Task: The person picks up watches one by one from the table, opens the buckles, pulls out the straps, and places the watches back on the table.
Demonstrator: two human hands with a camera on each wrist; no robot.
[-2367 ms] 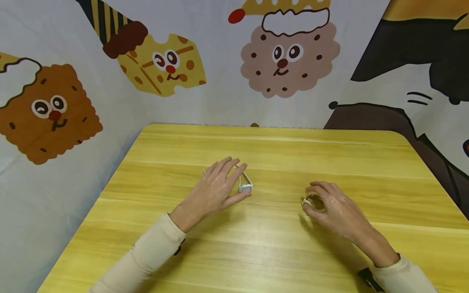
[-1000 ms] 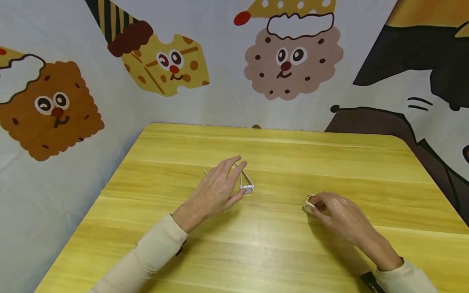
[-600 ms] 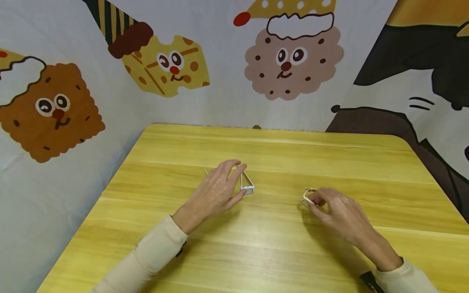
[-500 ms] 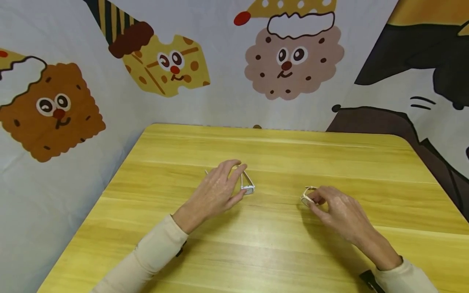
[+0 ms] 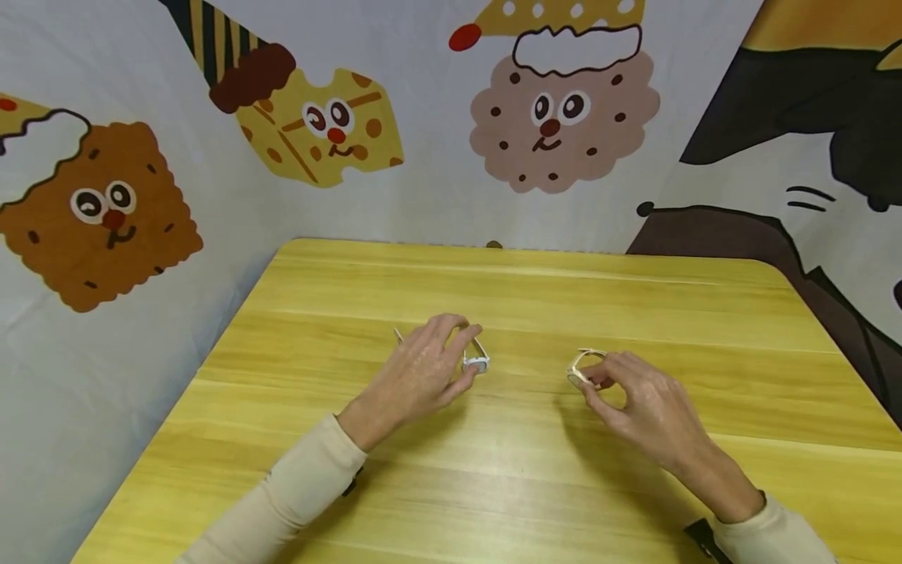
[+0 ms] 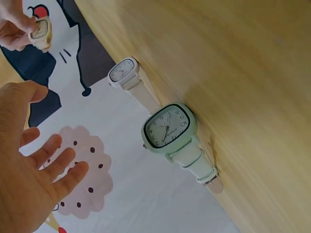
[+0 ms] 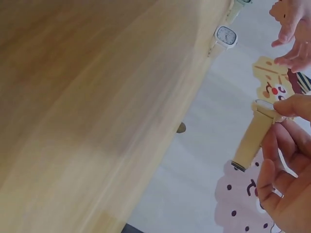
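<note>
My right hand (image 5: 651,407) pinches a cream wristwatch (image 7: 253,138) between thumb and fingers, its strap hanging in a curve. On the table stand a white wristwatch (image 5: 479,365) and a pale green wristwatch (image 6: 167,128) with a squarish dial, side by side in the left wrist view. My left hand (image 5: 416,364) hovers beside these two with fingers loosely bent, holding nothing. In the head view it hides most of the green wristwatch, leaving only a strap end showing at its left.
The wooden table (image 5: 493,486) has rounded far corners. Behind it and along its left side hangs a white cloth backdrop (image 5: 430,196) printed with cartoon biscuits and cheese. Dark bands show at both sleeve cuffs.
My right hand has raised the cream wristwatch and carried it left and slightly away from me. My left hand has shifted a little to the right; the white wristwatch stays in place.
</note>
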